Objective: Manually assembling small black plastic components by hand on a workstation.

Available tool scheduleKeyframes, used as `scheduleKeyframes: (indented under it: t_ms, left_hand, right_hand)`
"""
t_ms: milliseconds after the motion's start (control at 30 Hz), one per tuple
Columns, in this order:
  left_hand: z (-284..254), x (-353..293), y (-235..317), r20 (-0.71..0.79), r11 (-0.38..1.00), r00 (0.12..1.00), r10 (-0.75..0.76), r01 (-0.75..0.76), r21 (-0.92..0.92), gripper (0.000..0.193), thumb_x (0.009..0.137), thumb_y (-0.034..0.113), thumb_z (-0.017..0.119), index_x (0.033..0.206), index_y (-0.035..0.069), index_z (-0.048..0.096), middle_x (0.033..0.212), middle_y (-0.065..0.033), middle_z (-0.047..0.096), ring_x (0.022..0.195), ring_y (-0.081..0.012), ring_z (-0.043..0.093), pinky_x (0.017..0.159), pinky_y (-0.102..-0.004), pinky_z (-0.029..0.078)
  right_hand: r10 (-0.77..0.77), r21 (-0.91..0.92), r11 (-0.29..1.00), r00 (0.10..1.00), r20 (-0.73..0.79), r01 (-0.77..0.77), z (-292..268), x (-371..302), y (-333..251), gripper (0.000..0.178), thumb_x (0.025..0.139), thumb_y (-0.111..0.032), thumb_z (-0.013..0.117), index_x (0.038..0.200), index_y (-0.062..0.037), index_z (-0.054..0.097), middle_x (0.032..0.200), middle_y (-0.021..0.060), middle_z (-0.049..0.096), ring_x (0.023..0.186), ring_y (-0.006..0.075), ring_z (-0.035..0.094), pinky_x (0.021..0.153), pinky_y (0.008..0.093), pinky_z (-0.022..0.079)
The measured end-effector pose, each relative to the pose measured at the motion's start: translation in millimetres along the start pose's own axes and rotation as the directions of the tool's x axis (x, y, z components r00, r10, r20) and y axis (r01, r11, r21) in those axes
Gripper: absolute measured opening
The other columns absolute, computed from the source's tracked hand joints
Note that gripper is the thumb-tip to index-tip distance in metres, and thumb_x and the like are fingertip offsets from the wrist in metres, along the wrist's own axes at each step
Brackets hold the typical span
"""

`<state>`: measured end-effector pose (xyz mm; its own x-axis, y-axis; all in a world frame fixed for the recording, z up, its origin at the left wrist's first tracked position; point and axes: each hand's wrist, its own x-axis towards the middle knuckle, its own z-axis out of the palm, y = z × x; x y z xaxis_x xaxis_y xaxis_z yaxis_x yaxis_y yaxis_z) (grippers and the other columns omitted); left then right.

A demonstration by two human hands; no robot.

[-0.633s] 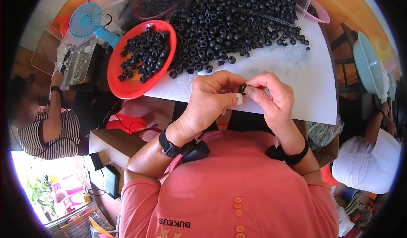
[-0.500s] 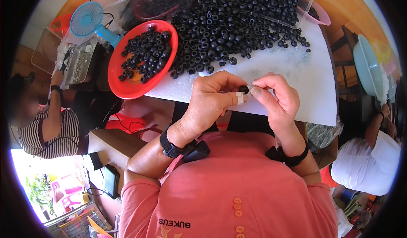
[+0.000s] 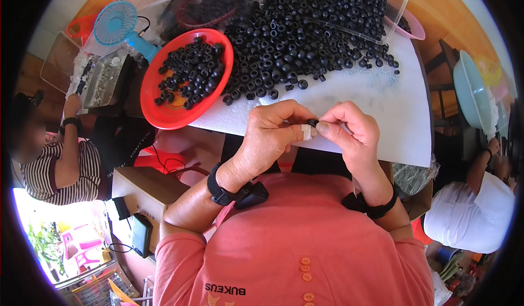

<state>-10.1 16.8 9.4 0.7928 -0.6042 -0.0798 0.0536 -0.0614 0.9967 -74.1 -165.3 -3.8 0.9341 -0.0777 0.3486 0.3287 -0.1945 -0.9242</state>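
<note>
Over the near edge of the white tabletop (image 3: 376, 134), my two hands meet at the fingertips. Between thumb and forefinger my left hand (image 3: 267, 130) pinches a small black hollow bead-like piece (image 3: 313, 123); white tape is wrapped round the thumb. My right hand (image 3: 357, 134) is closed in a pinch against the right side of that piece, its fingertips hiding whatever they hold. Beyond the hands spreads a big heap of similar black pieces (image 3: 289, 44). To the left, a red plate (image 3: 150, 115) holds more of them. Tiny clear bits (image 3: 376, 77) lie scattered at the heap's right.
A clear plastic bin (image 3: 406, 3) lies around the heap. Left of the plate stand a blue fan (image 3: 116, 23) and a metal tray (image 3: 103, 85). A pink bowl (image 3: 416, 27) sits far right. People sit at both sides; a cardboard box (image 3: 139, 189) stands near my left elbow.
My right fingertips have closed in on the black piece, where a small clear bit showed between them before. The piece is now mostly covered. The whole view has shifted slightly.
</note>
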Motion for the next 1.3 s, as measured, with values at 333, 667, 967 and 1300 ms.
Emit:
scheduleKeyframes:
  t_ms: [333, 667, 967, 1300]
  left_hand:
    - [-7, 1, -15, 0.015, 0.961, 0.992, 0.121, -0.114, -0.253, 0.013, 0.084, 0.003, 0.075, 0.097, 0.002, 0.072, 0.079, -0.0038, 0.07, 0.056, -0.0032, 0.054, 0.047, -0.018, 0.041]
    - [-15, 2, -15, 0.045, 0.918, 0.994, 0.103, -0.078, -0.389, 0.015, 0.087, 0.003, 0.072, 0.099, -0.003, 0.068, 0.086, -0.0121, 0.071, 0.067, -0.0089, 0.063, 0.047, -0.0194, 0.044]
    - [-18, -5, -18, 0.004, 0.867, 0.999, 0.034, -0.027, -0.497, 0.014, 0.086, 0.002, 0.071, 0.097, -0.005, 0.065, 0.086, -0.0137, 0.069, 0.067, -0.0138, 0.063, 0.049, -0.0234, 0.047]
    - [-24, -7, -15, -0.086, 0.881, 0.995, 0.041, -0.076, -0.467, 0.01, 0.088, 0.003, 0.071, 0.097, 0.0, 0.066, 0.075, -0.006, 0.065, 0.052, -0.0057, 0.052, 0.043, -0.0192, 0.039]
  right_hand:
    - [0.206, 0.269, 0.941, 0.978, 0.028, -0.206, 8, 8, -6, 0.012, 0.084, 0.0, 0.072, 0.086, 0.0008, 0.06, 0.08, 0.008, 0.066, 0.072, 0.014, 0.064, 0.069, 0.0251, 0.051]
    - [0.361, 0.436, 0.802, 0.913, 0.191, -0.408, 8, 28, -5, 0.013, 0.082, 0.0, 0.073, 0.083, -0.001, 0.06, 0.075, 0.0086, 0.067, 0.068, 0.0142, 0.064, 0.065, 0.0262, 0.052]
    - [0.353, 0.27, 0.883, 0.923, 0.154, -0.383, 22, 29, -26, 0.008, 0.09, -0.005, 0.066, 0.093, 0.0007, 0.061, 0.081, 0.0065, 0.066, 0.071, 0.0124, 0.063, 0.069, 0.0245, 0.051]
    - [-0.265, -0.422, 0.851, 0.949, 0.17, 0.313, 44, 32, -30, 0.015, 0.092, 0.002, 0.054, 0.105, -0.0009, 0.06, 0.088, 0.0149, 0.067, 0.077, 0.0293, 0.068, 0.068, 0.0346, 0.053]
